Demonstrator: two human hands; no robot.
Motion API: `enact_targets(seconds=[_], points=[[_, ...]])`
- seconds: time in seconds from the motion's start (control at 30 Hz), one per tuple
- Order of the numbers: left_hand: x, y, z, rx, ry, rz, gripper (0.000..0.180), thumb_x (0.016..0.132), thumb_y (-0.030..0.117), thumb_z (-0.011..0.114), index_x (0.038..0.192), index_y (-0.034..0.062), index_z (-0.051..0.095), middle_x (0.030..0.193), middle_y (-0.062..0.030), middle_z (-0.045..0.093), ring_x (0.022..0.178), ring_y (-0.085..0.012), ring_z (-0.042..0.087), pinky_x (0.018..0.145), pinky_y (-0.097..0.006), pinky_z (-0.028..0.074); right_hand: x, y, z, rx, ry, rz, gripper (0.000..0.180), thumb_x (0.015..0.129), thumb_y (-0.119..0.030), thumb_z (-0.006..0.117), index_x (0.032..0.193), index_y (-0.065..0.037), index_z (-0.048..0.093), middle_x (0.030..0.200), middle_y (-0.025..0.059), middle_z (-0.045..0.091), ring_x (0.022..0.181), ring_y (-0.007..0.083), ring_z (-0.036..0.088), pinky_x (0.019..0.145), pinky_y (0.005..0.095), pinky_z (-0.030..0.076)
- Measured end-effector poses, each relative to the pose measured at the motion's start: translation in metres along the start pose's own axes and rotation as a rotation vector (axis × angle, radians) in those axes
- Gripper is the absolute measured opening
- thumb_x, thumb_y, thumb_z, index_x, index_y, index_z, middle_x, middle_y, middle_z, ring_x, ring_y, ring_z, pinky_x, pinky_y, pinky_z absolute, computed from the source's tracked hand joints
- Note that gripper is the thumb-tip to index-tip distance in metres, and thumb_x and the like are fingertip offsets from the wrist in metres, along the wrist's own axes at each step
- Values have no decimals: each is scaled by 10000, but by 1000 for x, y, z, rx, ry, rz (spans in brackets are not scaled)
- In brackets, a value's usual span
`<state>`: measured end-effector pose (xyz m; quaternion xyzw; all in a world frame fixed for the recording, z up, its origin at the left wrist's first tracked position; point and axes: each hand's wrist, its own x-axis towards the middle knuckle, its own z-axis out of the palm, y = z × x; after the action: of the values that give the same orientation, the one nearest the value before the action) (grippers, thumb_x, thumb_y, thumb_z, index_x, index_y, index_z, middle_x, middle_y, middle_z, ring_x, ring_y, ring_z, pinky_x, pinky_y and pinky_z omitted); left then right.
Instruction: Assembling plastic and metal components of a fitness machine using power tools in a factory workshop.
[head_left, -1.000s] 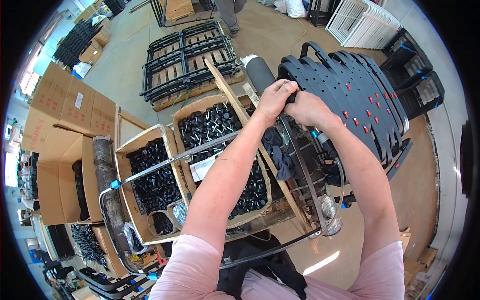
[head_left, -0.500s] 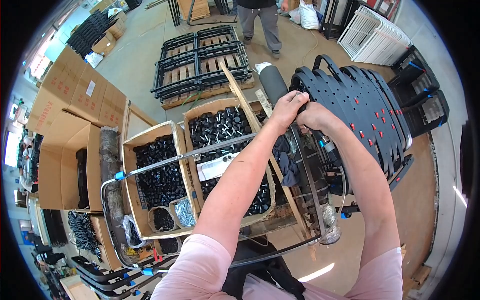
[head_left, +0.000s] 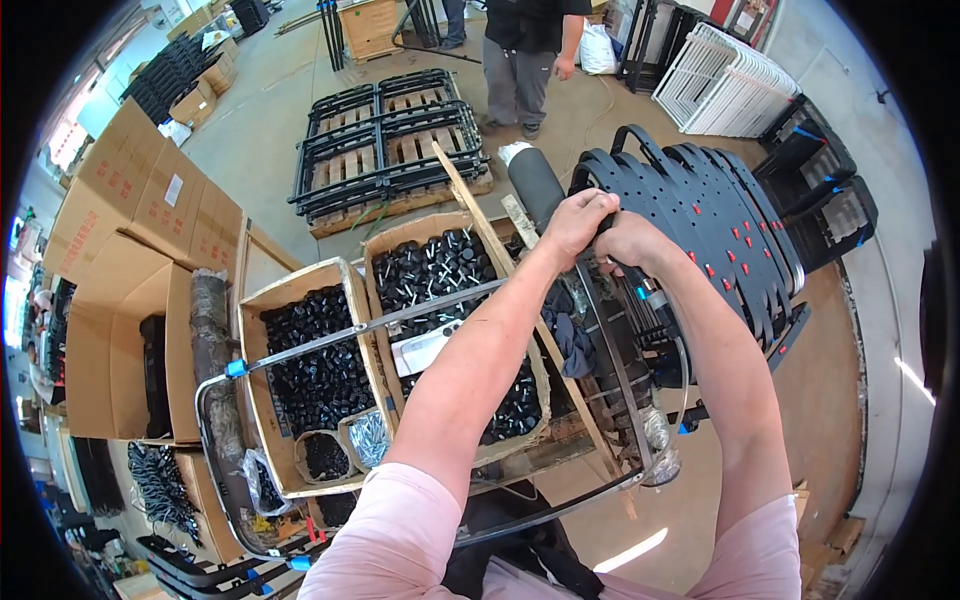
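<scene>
Far left, brown cartons [head_left: 150, 200] stand above an open one, and a worn roll [head_left: 211, 320] runs alongside. Moving across, it's a left box [head_left: 274, 455] heaped with black caps [head_left: 315, 330], right next to a right box [head_left: 410, 228] full of black-headed screws [head_left: 430, 268]! Beyond them, black frames [head_left: 383, 135] lie on a pallet on the floor [head_left: 255, 90], a co-worker [head_left: 520, 60] standing near. Over to the right, curved black panels [head_left: 690, 210] and white frames [head_left: 725, 85] by the wall [head_left: 840, 110].

And here's the metal frame [head_left: 418, 311], spanning both boxes, its far right end up at the hands! The left hand [head_left: 578, 222] is curled tight, clamped on a dark piece [head_left: 605, 223], mostly hidden; the right hand [head_left: 632, 242], fingers folded in, closes on it too, just beside.
</scene>
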<state>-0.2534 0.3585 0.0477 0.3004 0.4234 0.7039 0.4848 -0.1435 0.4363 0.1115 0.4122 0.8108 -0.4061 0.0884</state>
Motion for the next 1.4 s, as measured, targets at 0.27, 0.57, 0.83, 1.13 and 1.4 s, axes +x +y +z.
enact_targets(seconds=[0.27,0.57,0.83,1.13,1.4], points=[[-103,44,-51,30,113,38,234,1032,293,692,1041,61,722,980,9,676,907,-90,587,811,-289,492,-81,-103,64,-391,-61,-59,336,829,-298,641,850,8,778,795,151,776,772,293,773,759,415,599],[-255,137,-204,67,328,105,244,1042,265,669,994,34,732,922,6,682,857,-97,596,792,-282,498,-106,-241,217,-350,-127,-307,405,843,-330,612,900,36,778,772,188,768,842,340,780,810,460,603],[-266,132,-248,91,327,126,244,1070,281,651,1024,52,720,976,6,685,906,-101,600,827,-283,498,-97,-263,262,-352,-93,-198,366,860,-333,625,894,-2,777,715,145,756,749,287,777,781,422,600],[-269,129,-250,92,311,114,259,1074,296,641,1018,55,718,958,3,678,894,-104,592,820,-288,496,-95,-264,265,-402,-83,-181,370,878,-333,627,899,2,783,706,134,751,772,282,778,799,421,596],[-283,123,-253,74,322,116,292,1053,309,662,1117,29,716,1024,-15,696,961,-106,605,879,-293,503,-99,-266,264,-484,-145,-164,413,885,-333,634,1072,12,765,772,170,764,793,305,775,811,448,587]])
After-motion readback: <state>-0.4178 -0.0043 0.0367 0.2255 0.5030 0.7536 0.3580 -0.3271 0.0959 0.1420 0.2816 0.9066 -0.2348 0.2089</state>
